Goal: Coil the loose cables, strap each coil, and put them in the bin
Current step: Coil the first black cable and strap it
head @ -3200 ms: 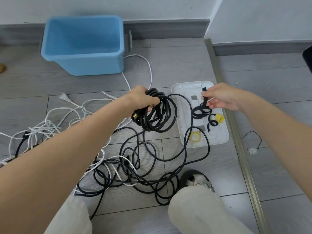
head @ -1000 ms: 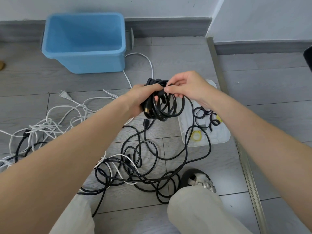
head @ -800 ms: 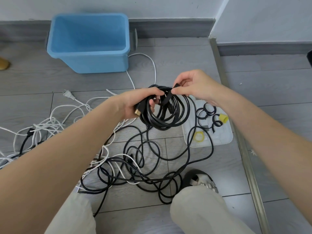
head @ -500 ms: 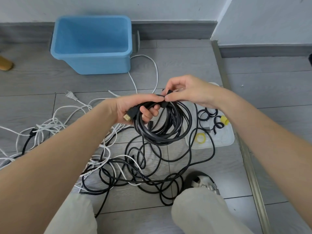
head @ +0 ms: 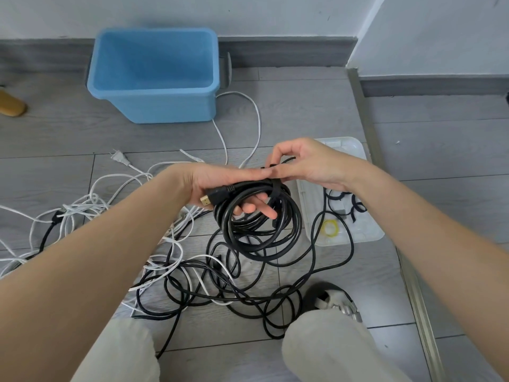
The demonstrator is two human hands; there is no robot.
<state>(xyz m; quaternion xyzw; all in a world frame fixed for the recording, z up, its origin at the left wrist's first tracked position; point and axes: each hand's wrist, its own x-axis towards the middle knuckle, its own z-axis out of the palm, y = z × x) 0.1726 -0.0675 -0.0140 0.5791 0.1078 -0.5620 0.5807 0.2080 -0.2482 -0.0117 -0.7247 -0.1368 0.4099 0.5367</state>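
1. Black cable coil (head: 259,219) gripped by left hand (head: 220,186), fingers threaded through the loops, thumb laid flat along the top.
2. Gold-tipped plug (head: 210,198) jutting out of the coil at the left palm.
3. Black strap (head: 275,186) wrapped over the top of the bundle, pinched at its upper end by right hand (head: 305,164), thumb and forefinger closed on it.
4. Both hands close together above the floor, fingertips touching at the strap.
5. One long tail of the same black cable hanging off the coil, running right across the white tray (head: 366,232) and back down to the floor.
6. Loose black cables (head: 234,288) tangled on the grey floor (head: 316,111) below the coil, near the knees.
7. Loose white cables (head: 82,213) heaped to the left, mixed with the black ones at their near edge; white plug (head: 119,158) lying apart at the far side of the heap.
8. Blue bin (head: 165,106) standing upright against the back wall, well apart from the hands, open top showing only blue inside; one white cable curving past its right corner.
9. White tray just right of the hands, holding spare black straps (head: 341,201) and a yellow ring (head: 330,228).
10. Pale trouser knees (head: 325,343) and one shoe (head: 333,300) at the bottom, shoe touching the black tangle.
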